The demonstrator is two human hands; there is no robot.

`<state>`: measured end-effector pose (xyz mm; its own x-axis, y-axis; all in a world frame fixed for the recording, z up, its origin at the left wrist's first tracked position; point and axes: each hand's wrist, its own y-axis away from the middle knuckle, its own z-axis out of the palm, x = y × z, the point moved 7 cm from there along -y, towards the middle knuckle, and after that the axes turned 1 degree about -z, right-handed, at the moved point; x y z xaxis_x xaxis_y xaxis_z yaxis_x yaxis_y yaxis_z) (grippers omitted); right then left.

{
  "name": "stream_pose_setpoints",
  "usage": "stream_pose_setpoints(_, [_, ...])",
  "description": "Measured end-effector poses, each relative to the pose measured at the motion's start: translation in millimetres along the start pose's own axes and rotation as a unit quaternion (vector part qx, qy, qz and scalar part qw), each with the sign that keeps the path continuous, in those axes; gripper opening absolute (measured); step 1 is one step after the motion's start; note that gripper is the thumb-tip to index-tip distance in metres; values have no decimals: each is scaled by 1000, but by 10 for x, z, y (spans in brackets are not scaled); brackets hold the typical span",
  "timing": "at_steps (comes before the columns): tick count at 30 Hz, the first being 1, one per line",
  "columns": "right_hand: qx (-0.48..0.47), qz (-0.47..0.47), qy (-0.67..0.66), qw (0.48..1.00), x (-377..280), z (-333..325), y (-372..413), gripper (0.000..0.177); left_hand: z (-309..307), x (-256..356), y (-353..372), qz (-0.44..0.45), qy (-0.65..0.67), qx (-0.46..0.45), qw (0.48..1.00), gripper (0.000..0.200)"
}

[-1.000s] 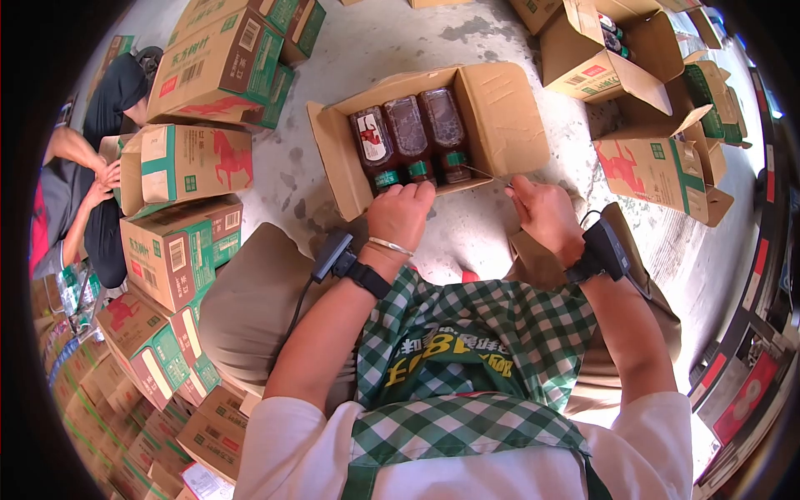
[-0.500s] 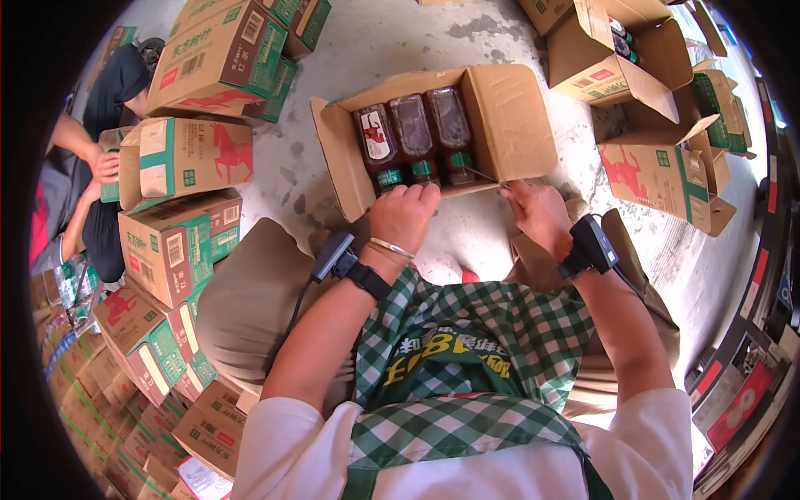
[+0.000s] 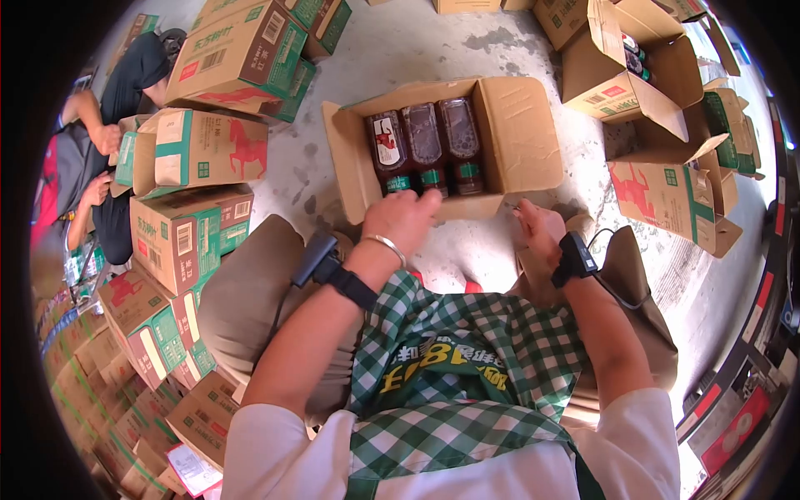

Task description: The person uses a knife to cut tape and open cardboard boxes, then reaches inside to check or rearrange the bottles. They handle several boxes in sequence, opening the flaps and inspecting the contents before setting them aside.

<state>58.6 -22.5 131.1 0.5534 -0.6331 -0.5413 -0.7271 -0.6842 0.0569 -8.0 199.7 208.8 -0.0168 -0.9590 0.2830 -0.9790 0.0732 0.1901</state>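
Note:
An opened cardboard box [image 3: 533, 146] sits on the floor ahead of me, its right flap folded outward. Inside lie three dark bottles side by side: a left bottle [image 3: 387, 146] with a white and red label, a middle bottle [image 3: 425, 146] and a right bottle [image 3: 461, 137]. Green bands show near their lower ends. My left hand [image 3: 400, 221] is curled over the near rim of the box, close to the left and middle bottles. My right hand [image 3: 540, 229] is just off the box's near right corner, fingers bent together; whatever is between them is too small to make out.
Stacked cartons [image 3: 183, 237] line my left side, and opened cartons [image 3: 642, 75] stand at the upper right. Another person's hand [image 3: 107, 137] is by a carton [image 3: 208, 150] at the left. A rail with red and white marks [image 3: 754, 304] curves along the right.
My right hand has drawn back from the box's near right corner; the thin strip seen by its fingers no longer shows. My left hand stays at the rim. The other person's hands have moved apart.

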Motion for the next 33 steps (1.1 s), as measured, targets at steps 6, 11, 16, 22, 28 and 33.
stream_pose_setpoints(6, [55,49,-69,995,404,-243,262,18,70,-298,23,-210,39,-19,977,34])
stream_pose_setpoints(11, [195,360,-348,843,889,-262,412,27,123,356,-569,-294,308,203,882,47])
stream_pose_setpoints(16, [278,213,-378,857,222,-826,306,24,-866,1645,-717,39,154,291,944,45])
stream_pose_setpoints(22, [116,85,-84,986,-393,-876,48,20,-19,170,-873,-1,7,-201,980,36])
stream_pose_setpoints(28, [82,14,6,997,-425,-733,-155,20,280,192,-322,-87,-21,-99,991,36])
stream_pose_setpoints(33, [54,-4,44,998,-388,-662,-243,19,305,203,-328,-33,-54,37,997,23])
